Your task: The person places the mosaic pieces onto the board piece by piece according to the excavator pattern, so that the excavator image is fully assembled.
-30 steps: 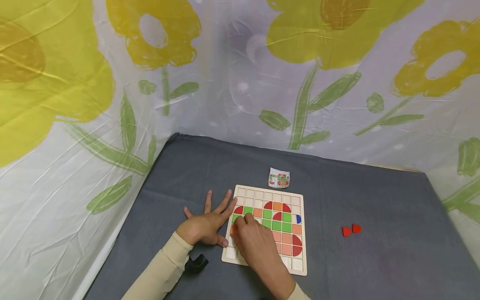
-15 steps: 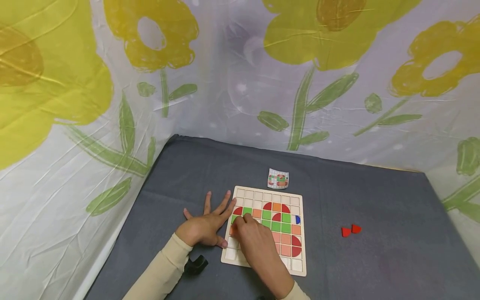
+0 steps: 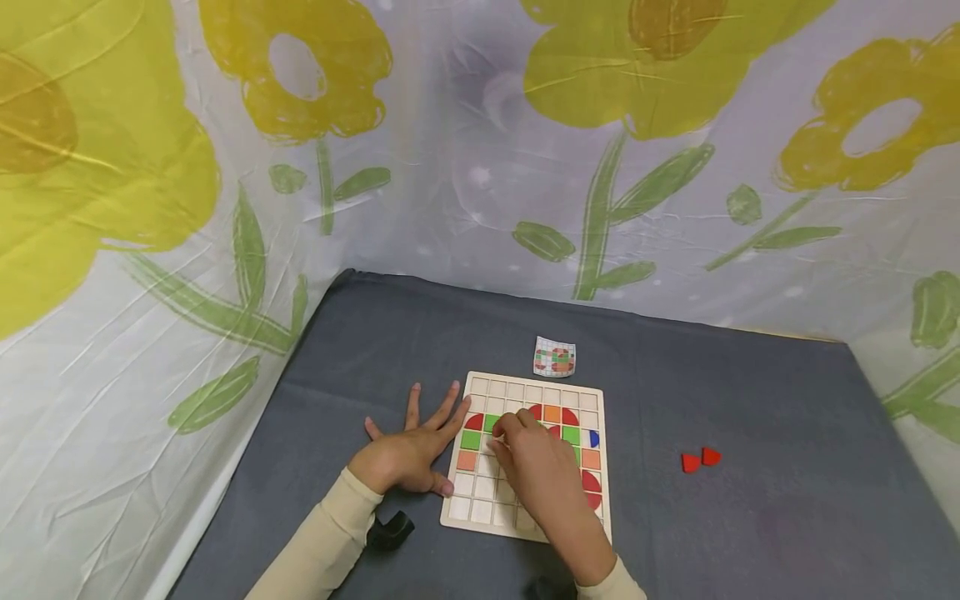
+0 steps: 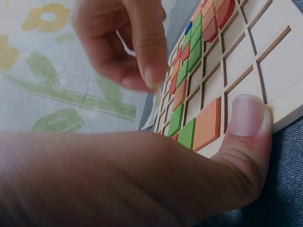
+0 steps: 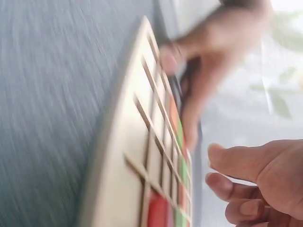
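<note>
My left hand lies with fingers spread at the left side of a wooden grid board. Its thumb presses on the board's edge in the left wrist view. Over the board's middle hovers my right hand, fingers loosely bent. In the right wrist view nothing shows between its thumb and fingertips. Flat tiles fill part of the grid: an orange-pink square, a green square, a red quarter-circle, a blue piece and several others. The right hand hides some of them.
A small printed card with a coloured grid pattern lies behind the board. Two loose red pieces are to the right on the dark grey cloth. A black object sits by the left wrist. Flower-printed fabric hangs behind.
My right hand has lifted off the orange-pink tile at the board's left and moved right, uncovering that tile and the cells around it. My left hand has stayed in place.
</note>
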Tool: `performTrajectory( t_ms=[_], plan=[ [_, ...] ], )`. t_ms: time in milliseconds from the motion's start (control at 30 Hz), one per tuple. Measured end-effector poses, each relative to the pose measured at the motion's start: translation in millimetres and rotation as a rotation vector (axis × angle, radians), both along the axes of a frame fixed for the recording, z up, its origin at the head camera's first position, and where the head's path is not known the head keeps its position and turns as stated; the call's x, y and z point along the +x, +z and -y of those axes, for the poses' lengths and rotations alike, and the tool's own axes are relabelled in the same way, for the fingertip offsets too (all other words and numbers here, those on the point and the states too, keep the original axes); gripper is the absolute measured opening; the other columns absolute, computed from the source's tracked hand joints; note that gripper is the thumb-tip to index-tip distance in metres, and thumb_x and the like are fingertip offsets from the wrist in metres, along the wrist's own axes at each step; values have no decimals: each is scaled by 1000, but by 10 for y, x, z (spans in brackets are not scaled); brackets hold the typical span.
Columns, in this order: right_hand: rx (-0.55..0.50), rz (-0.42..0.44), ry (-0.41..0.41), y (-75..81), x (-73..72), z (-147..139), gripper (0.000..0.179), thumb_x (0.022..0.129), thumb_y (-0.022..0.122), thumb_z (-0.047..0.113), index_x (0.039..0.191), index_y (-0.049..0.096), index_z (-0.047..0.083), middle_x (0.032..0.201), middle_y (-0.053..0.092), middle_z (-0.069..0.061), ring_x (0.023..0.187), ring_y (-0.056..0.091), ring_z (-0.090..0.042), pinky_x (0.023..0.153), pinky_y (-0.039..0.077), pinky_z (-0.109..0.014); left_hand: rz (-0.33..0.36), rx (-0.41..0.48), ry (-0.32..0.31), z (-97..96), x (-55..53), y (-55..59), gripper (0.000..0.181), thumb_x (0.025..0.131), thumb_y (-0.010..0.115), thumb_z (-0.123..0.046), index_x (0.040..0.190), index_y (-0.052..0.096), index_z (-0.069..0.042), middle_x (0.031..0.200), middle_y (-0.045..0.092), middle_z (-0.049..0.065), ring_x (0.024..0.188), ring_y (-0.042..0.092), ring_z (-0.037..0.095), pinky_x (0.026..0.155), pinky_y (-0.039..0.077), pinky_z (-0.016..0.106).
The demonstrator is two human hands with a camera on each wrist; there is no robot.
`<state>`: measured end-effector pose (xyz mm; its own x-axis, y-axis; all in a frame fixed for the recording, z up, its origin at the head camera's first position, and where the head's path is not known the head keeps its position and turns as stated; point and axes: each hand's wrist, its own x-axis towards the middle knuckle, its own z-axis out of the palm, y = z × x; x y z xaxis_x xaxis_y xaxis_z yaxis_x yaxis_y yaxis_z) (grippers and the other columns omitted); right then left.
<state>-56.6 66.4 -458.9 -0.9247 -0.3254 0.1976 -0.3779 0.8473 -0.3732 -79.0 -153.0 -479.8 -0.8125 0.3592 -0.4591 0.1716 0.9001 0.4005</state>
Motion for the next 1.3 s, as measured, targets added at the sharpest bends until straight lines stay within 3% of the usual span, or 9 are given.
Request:
performTrajectory(
  t_ms=[167, 367, 567, 1000, 1300],
  plan=[
    [-13, -3, -105, 60, -104, -371, 18, 88, 88, 17, 99, 75, 14, 86, 66, 2, 57, 55, -11, 48, 44, -26, 8, -12, 6, -32, 31, 155, 132, 78, 93, -39, 170, -1, -41, 176, -19, -12, 157, -29, 42, 90, -10, 98],
    [-10, 42, -225, 119, -206, -906, 18, 91, 85, 14, 105, 74, 10, 94, 70, -6, 65, 57, -18, 50, 47, -33, 19, -13, 16, -53, 48, 222, 129, 77, 93, -39, 172, 6, -34, 178, -12, -8, 158, -26, 45, 93, -7, 98],
    [-8, 45, -285, 159, -184, -1368, 16, 95, 80, 10, 110, 74, 7, 104, 72, -12, 78, 67, -28, 57, 54, -44, 16, -25, 4, -64, 59, 247, 128, 77, 92, -40, 172, 6, -33, 178, -12, -8, 158, -25, 45, 93, -4, 98],
    [80, 288, -282, 126, -103, -2112, 30, 97, 72, 3, 128, 70, 1, 117, 66, -20, 104, 67, -44, 79, 54, -61, 19, -17, 11, -48, 58, 238, 128, 77, 93, -39, 172, 7, -33, 178, -12, -8, 158, -25, 45, 93, -5, 98],
    [84, 286, -274, 66, -60, -2339, 31, 90, 81, 6, 120, 71, 1, 103, 67, -17, 102, 67, -47, 84, 52, -65, 13, -16, 9, -46, 54, 232, 129, 77, 93, -40, 172, 7, -34, 178, -12, -8, 158, -25, 45, 93, -5, 98]
  ],
)
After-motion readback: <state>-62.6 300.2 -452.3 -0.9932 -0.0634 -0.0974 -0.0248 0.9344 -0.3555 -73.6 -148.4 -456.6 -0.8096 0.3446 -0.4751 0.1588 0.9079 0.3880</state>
